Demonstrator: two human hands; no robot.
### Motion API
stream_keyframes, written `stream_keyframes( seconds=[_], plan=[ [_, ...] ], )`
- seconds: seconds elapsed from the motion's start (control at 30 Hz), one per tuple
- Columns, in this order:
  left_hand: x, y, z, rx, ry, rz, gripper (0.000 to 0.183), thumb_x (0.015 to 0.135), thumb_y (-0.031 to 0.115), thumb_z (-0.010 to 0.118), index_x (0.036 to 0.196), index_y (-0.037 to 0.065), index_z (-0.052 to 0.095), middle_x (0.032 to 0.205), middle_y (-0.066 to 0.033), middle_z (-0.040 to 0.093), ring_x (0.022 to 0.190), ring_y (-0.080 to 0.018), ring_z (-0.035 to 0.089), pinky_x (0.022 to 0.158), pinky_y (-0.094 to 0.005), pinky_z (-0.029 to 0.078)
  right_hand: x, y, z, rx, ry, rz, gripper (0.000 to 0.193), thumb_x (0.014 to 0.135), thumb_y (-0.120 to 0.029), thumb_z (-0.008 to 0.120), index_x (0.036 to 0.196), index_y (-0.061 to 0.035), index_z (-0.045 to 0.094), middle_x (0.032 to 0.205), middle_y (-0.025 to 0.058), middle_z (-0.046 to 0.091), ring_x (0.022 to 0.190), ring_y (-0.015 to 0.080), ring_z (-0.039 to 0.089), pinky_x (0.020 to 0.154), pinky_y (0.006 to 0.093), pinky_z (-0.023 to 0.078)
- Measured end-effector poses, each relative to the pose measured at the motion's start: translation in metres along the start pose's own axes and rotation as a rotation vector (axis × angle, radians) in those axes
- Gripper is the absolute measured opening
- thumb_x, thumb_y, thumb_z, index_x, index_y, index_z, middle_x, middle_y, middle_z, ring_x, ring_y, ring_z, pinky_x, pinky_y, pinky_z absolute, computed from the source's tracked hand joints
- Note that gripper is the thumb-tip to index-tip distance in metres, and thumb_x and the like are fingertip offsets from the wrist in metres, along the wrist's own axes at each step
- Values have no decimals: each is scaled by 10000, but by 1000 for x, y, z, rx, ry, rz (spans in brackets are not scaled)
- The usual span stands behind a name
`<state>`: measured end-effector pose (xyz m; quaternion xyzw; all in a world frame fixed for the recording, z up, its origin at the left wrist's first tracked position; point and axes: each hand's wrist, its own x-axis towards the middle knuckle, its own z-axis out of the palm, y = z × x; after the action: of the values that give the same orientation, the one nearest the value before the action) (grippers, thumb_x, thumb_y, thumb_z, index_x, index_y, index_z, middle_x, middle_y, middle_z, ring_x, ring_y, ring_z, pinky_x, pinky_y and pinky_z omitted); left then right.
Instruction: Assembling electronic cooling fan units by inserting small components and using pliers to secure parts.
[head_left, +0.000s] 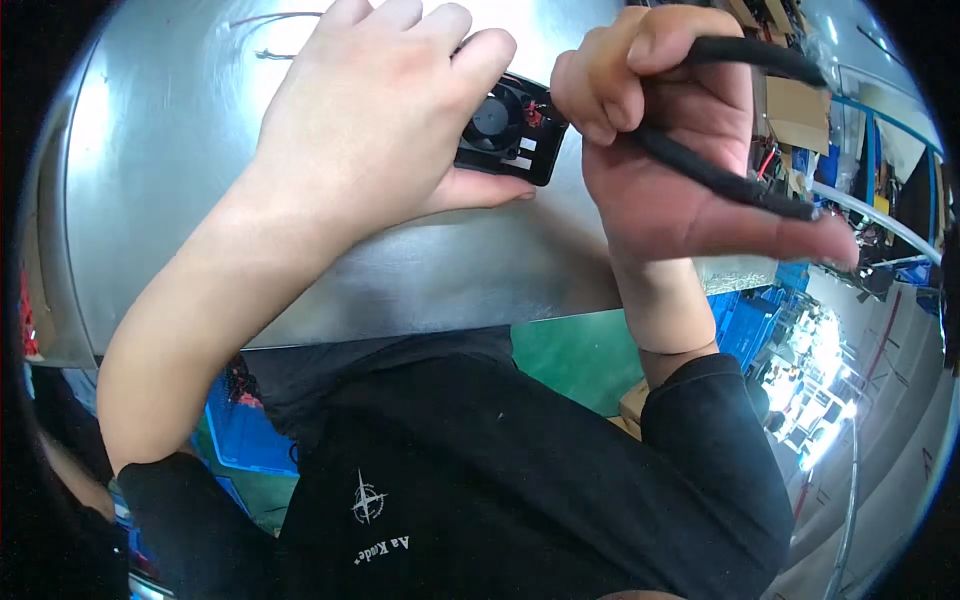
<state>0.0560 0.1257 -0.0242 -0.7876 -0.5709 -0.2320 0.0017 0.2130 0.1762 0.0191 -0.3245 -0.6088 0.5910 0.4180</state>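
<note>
Under my left hand (385,105) a black plastic housing (546,166) is held against the metal tabletop, thumb along its near edge and fingers over the far side. Inside the housing sits a small black fan (490,118), with a bit of red wire (534,115) beside it. My right hand (670,190), raised at the housing's right end, is closed around a hand tool with two black handles (705,172), which look like plier handles. They stand spread apart, pointing right. Its working end is hidden behind my fingers. Part of the housing is covered by my left hand.
Thin wires (275,18) lie on the metal table (150,180) beyond my left hand. A cardboard box (797,112) and cluttered shelving stand at the right. Below the table are a blue bin (250,440) at left and another blue bin (742,325) at right.
</note>
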Motion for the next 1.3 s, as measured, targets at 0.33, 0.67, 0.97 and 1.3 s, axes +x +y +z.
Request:
stream_keyframes(
  seconds=[0.33, 0.67, 0.97, 1.3],
  plan=[
    [16, -21, -7, -99, -20, 403, 701, 733, 712, 732, 1123, 133, 678, 1051, -77, 663, 1061, -255, 630, 971, -463, 433, 18, 12, -93, -81, -81, -69, 251, 1000, -238, 555, 1149, -38, 582, 929, 68, 605, 778, 127, 546, 717, 279, 462],
    [16, -1, -10, -236, 10, -356, 874, 866, 680, 697, 1367, -26, 578, 986, -154, 668, 864, -294, 672, 782, -405, 528, 14, 6, -77, -514, 46, -302, 273, 946, -170, 717, 1148, -23, 608, 989, 4, 669, 792, 70, 596, 727, 249, 504],
    [29, 21, 22, -76, -27, -158, 1233, 723, 671, 812, 1571, -74, 315, 1425, -289, 523, 1275, -431, 523, 1078, -542, 392, 19, 0, -92, -479, -270, 52, 263, 978, -234, 659, 1117, -12, 642, 882, 90, 712, 775, 146, 672, 730, 290, 544],
    [34, -1, 15, -634, -155, 66, 1153, 745, 314, 888, 1644, 23, 227, 1330, -173, 619, 1188, -365, 551, 1083, -448, 430, -2, -19, -87, -2, -435, 221, 319, 1028, -290, 603, 1172, -6, 608, 933, 48, 671, 831, 93, 644, 734, 250, 529]
  ],
)
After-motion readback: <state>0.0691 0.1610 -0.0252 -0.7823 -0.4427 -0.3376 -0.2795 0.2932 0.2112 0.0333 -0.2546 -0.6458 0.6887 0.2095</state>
